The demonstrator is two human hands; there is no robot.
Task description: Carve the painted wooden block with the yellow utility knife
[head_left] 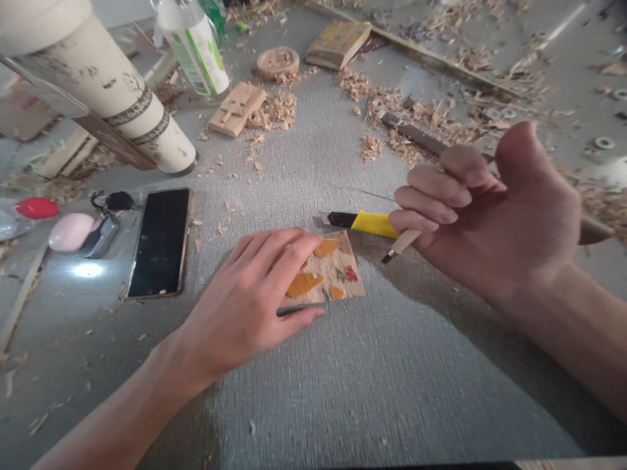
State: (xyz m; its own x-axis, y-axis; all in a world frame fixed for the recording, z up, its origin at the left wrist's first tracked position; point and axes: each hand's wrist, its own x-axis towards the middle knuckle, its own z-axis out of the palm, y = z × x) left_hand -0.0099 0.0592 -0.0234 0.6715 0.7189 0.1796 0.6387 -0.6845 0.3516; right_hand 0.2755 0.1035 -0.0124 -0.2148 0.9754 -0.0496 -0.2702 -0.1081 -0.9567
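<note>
A small wooden board (343, 287) painted with orange, red and green patches lies on the grey table. My left hand (249, 287) grips it, fingers over its left part and thumb along the near edge. My right hand (490, 209) is raised to the right, palm turned up, its fingers curled around a carving tool (404, 245). The tool's pale wooden handle and short dark tip stick out below the little finger; the rest is hidden in the hand. Behind that hand, a yellow utility knife (375, 222) lies with its blade pointing left, its back end covered.
A phone (160, 241) and a small lit lamp (100, 236) lie at left. Farther back are a cream tumbler (161, 130), a white-green bottle (198, 52), a carved block (238, 108), a round carving (277, 63) and a painted block (337, 44). Wood shavings (277, 109) litter the table.
</note>
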